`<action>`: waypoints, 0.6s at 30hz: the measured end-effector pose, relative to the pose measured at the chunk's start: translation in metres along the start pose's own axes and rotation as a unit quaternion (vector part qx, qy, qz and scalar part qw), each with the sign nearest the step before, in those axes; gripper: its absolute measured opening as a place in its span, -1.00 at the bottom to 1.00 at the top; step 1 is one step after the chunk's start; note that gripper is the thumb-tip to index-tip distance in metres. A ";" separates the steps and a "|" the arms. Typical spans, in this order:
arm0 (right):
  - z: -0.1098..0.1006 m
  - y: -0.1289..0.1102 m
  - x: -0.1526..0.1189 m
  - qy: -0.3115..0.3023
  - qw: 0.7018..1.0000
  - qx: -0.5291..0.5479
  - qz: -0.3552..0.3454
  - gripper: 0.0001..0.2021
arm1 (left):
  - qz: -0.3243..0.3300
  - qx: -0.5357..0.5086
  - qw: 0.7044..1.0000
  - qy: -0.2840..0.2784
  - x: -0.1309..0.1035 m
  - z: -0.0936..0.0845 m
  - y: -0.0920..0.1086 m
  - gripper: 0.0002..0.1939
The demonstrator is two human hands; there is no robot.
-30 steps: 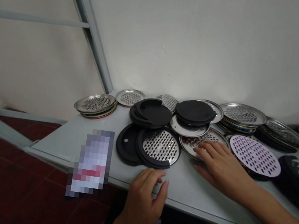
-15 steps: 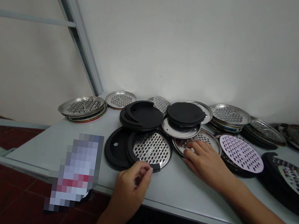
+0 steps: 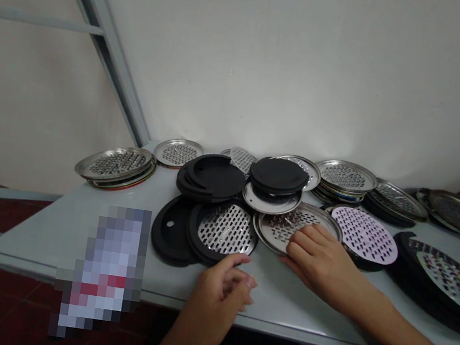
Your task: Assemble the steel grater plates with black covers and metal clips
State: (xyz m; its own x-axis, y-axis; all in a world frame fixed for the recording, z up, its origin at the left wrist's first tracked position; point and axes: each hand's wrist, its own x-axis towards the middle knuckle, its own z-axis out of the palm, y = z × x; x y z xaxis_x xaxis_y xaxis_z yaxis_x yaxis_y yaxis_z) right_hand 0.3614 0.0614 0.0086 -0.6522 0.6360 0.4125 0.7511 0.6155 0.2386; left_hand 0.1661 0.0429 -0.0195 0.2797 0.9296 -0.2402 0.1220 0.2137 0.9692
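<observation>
R hand (image 3: 316, 259) grips the near-right rim of a round silver grater disc (image 3: 284, 227), fingers over the edge, thumb mostly hidden, so can't tell if the 2nd rim under it is caught too. Disc sits approx. mid-table (image 3: 276, 296), to the far right of L hand (image 3: 219, 294), w/ no long axis bc it's circular; R is the nearer hand. L is empty, fingers loosely curled and thumb apart, near the front edge, just on the near side of the black-rimmed grater (image 3: 228, 229), contact unclear.
</observation>
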 end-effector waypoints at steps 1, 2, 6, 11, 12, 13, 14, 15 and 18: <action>0.000 -0.001 0.000 0.000 1.000 0.006 -0.003 -0.84 | -0.021 -0.034 0.999 -0.017 0.002 0.004 0.003 -0.60; 0.000 -0.002 0.000 -0.006 1.000 0.016 -0.005 -0.84 | -0.042 -0.065 0.997 -0.030 0.004 0.009 0.005 -0.53; 0.002 -0.004 -0.002 -0.039 0.996 0.076 -0.004 -0.84 | -0.104 -0.143 0.983 -0.046 0.013 0.019 0.010 -0.31; -0.010 -0.007 -0.005 0.007 0.997 0.069 -0.040 -0.81 | -0.114 -0.152 0.980 -0.054 0.014 0.018 0.009 -0.31; -0.015 -0.009 -0.005 0.020 0.996 0.070 -0.047 -0.80 | -0.106 -0.155 0.981 -0.051 0.013 0.017 0.008 -0.35; -0.020 -0.012 -0.006 0.031 0.995 0.075 -0.052 -0.79 | -0.096 -0.163 0.981 -0.048 0.012 0.016 0.007 -0.38; -0.024 -0.014 -0.006 0.042 0.994 0.083 -0.057 -0.78 | -0.084 -0.180 0.979 -0.050 0.011 0.016 0.006 -0.42; -0.028 -0.018 -0.006 0.051 0.992 0.092 -0.064 -0.77 | -0.074 -0.208 0.973 -0.063 0.010 0.016 0.005 -0.44; -0.031 -0.028 -0.006 0.058 0.984 0.127 -0.111 -0.73 | -0.062 -0.322 0.937 -0.121 0.009 0.018 0.000 -0.47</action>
State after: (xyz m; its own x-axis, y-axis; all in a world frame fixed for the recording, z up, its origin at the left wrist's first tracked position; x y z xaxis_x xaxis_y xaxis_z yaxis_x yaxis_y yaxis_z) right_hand 0.3472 0.0259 0.0269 -0.7699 0.4242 0.4768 0.5320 0.8392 0.1123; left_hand 0.1862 0.0461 -0.0233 0.5184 0.8072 -0.2821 -0.4098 0.5241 0.7466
